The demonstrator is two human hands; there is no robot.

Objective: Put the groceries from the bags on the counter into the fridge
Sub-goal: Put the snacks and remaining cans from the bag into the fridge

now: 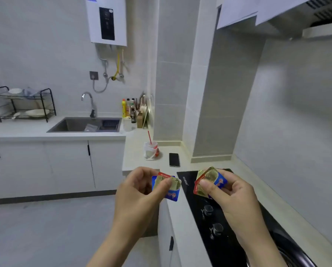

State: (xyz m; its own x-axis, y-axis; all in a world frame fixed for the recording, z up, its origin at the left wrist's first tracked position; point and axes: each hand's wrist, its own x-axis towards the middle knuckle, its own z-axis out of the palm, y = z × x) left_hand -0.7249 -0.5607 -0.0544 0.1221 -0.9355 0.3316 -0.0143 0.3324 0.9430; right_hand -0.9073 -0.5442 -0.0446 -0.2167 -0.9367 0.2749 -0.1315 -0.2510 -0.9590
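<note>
Head view. Pinches the left packet, small and printed in blue, red and gold, in the left hand, thumb and curled fingers clamped on its upper half. Grips the right packet, same kind, in the right hand, thumb laid across its face, the other fingers curled behind. Both held in the air, apart from each other, at the front edge of the worktop: the left one off that edge, the right one in line with the far left corner of the black hob.

Hard to make out: blurred print on both packets, part of each under a thumb; no telling the contents. Forearms cut off at the bottom of the picture. Hob cut off there too, with a dark round rim at its near right, only partly in view. Extractor hood clipped at the top right.

Pale worktop running in an L. Near its inner corner, beyond the hob: a dark phone lying flat, just beside a cup in a clear bag with a red straw. Along the far run: a steel sink with a tap, bottles to its right, a black dish rack towards the left end. White cabinets below, grey floor, pale tiled walls, a white water heater above the sink.
</note>
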